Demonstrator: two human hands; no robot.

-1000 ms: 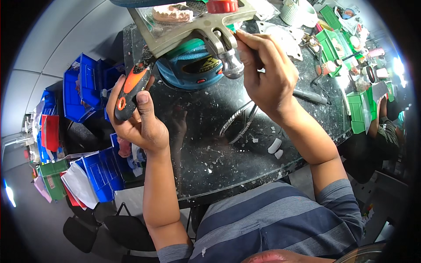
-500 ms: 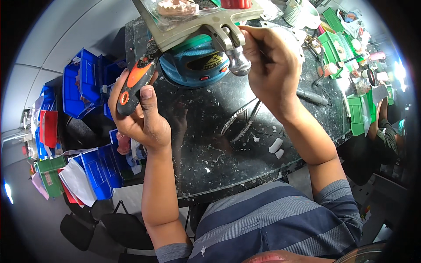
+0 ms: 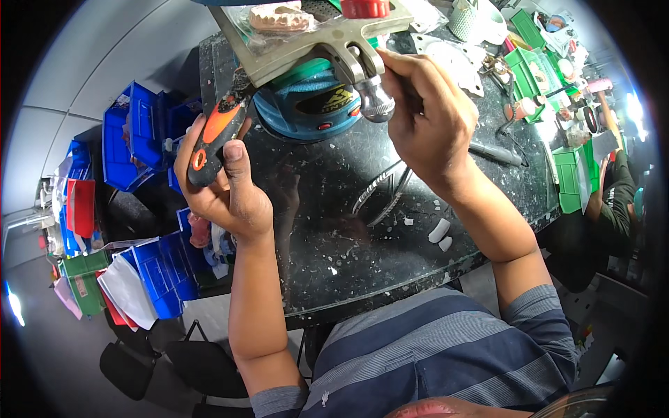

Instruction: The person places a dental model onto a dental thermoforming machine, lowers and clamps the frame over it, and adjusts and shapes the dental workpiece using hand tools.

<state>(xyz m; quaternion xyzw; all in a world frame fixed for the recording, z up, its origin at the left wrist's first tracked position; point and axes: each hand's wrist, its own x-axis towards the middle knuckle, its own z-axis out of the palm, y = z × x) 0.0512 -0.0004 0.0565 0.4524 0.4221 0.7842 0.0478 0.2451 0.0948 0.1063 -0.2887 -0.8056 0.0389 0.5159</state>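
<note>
My left hand (image 3: 230, 181) is wrapped around an orange-and-black handle (image 3: 221, 124), thumb lying along it. The handle's upper end meets the left edge of a metal frame (image 3: 306, 50). My right hand (image 3: 437, 115) is closed beside the frame's front hinge, thumb and forefinger together; whatever sits between the fingertips is hidden. A knurled silver knob (image 3: 377, 103) hangs from the hinge, just left of that hand. On the frame lie a dental cast (image 3: 282, 17) in clear plastic and a red piece (image 3: 364, 8). Below stands a blue machine (image 3: 306, 111) with red switches.
A cable (image 3: 380, 188) loops over the black worktop (image 3: 334, 258), with white fragments (image 3: 439, 230) nearby. Blue bins (image 3: 129, 139) stand at left, green trays (image 3: 571, 177) at right. A dark cylindrical tool (image 3: 496, 152) lies right of my hand. Another person's arm (image 3: 613, 118) shows far right.
The view has shifted slightly, with the frame a little further left and the cast showing more. Both my hands keep nearly the same grip.
</note>
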